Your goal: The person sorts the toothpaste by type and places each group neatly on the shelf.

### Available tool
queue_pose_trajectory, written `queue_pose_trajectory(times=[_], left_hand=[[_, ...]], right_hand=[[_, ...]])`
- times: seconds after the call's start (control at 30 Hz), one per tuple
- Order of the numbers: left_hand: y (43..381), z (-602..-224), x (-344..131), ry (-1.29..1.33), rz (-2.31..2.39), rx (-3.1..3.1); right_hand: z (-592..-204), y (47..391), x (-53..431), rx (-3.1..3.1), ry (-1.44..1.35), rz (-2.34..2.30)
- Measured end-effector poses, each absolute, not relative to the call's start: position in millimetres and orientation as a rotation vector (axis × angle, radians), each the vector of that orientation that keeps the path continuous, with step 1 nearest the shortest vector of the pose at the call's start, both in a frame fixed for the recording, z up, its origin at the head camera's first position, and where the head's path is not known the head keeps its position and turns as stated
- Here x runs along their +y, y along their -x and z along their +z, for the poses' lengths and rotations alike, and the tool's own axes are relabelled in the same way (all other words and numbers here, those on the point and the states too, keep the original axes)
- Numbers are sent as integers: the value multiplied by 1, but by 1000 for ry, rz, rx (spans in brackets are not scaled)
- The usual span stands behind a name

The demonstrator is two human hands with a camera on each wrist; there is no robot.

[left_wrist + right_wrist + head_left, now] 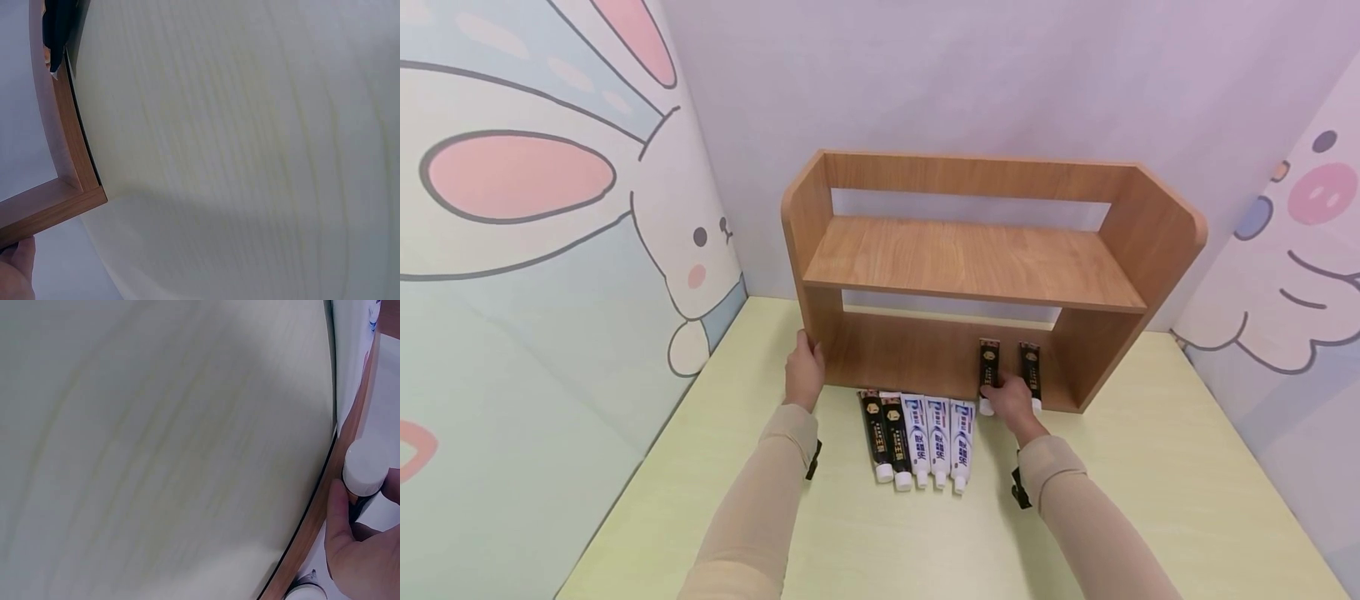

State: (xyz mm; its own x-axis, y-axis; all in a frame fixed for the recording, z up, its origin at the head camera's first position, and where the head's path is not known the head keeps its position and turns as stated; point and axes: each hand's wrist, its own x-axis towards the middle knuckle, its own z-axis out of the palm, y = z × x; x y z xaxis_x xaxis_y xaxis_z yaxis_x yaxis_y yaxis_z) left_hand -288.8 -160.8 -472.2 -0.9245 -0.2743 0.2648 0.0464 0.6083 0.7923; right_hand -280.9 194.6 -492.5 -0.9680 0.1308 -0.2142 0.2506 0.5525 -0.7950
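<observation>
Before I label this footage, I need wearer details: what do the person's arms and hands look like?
Long beige sleeves end in cuffs. A small black piece shows beside each cuff. The left hand and right hand wear no gloves.

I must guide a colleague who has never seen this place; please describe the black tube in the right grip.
Find the two-level wooden shelf. Near the right end of its lower level is the black tube, white cap toward the front. A similar black tube is just right of it, but only the wanted one is pinched by the right grip.
</observation>
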Motion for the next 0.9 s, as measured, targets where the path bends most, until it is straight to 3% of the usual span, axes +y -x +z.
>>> queue_pose_trajectory(times=[0.9], left_hand=[[288,-472,-160,-192,-1227,-2484]], right_hand=[[-495,280,190,2727,-317,-1334]])
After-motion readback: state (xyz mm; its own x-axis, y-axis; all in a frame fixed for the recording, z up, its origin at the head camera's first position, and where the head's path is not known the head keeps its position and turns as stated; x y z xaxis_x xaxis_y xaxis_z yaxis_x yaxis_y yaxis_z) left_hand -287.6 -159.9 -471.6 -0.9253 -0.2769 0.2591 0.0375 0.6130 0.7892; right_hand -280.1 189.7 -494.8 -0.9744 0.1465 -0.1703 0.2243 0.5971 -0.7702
